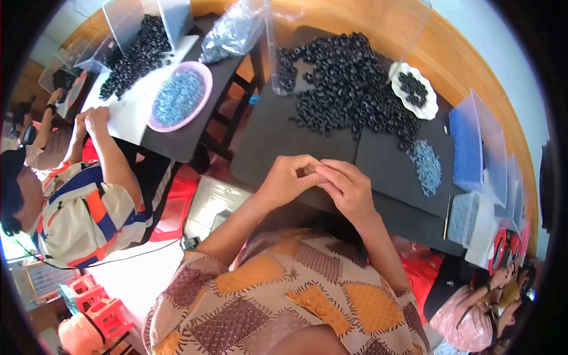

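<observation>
My left hand (291,177) and my right hand (348,186) meet fingertip to fingertip just above the near edge of a black mat (278,133). Their fingers are curled together around something too small to make out. Beyond them lies a big heap of small black rings (349,89). A patch of small grey screws (427,167) lies to the right of my right hand.
A white scalloped dish (433,105) holds black rings at the heap's right. Clear plastic boxes (473,148) stand at far right. On the left, another person's hands (92,121) work at a table with a pink bowl of screws (180,97) and more black rings (133,59).
</observation>
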`<state>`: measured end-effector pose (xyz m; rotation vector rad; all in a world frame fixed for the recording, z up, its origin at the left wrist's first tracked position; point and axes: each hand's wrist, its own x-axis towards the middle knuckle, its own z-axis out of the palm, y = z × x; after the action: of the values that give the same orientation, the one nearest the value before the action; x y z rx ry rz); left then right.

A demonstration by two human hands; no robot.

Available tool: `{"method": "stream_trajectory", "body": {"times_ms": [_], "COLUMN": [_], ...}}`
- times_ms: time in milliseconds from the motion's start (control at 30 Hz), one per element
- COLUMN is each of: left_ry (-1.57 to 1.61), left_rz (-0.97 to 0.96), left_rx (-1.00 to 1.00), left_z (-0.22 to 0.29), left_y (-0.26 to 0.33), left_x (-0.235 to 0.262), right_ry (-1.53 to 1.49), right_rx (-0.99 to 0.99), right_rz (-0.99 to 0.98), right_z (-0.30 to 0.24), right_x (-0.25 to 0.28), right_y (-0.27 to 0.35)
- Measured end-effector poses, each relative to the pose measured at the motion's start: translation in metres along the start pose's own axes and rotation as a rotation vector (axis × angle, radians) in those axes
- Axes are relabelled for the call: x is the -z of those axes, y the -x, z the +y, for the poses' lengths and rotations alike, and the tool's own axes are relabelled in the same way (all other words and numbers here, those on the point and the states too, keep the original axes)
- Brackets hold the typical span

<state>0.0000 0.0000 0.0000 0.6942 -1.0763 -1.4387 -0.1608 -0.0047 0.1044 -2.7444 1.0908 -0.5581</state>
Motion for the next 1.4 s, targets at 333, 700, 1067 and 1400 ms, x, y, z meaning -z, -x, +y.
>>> {"method": "stream_trajectory", "body": {"times_ms": [333, 700, 1067, 1400], "left_ry": [-0.707, -0.854, -0.884, -0.914], "left_rz": [-0.086, -0.043, -0.062, -0.076], "left_rx": [-0.008, -0.100, -0.128, -0.131], "left_z": [0.057, 0.053, 0.051, 0.051], "left_y": [0.044, 0.054, 0.048, 0.047], "left_x": [0.127, 0.123, 0.118, 0.117], "right_ry": [-0.020, 0.171, -0.040, 0.309], "right_rx": [-0.373, -0.376, -0.471, -0.816], "right_rz": [0.531, 0.656, 0.685, 0.353], "right_z": [0.043, 0.038, 0.009, 0.116], "right_x": [-0.017, -0.020, -0.086, -0.074], "right_y": [0.012, 0.010, 0.061, 0.097]}}
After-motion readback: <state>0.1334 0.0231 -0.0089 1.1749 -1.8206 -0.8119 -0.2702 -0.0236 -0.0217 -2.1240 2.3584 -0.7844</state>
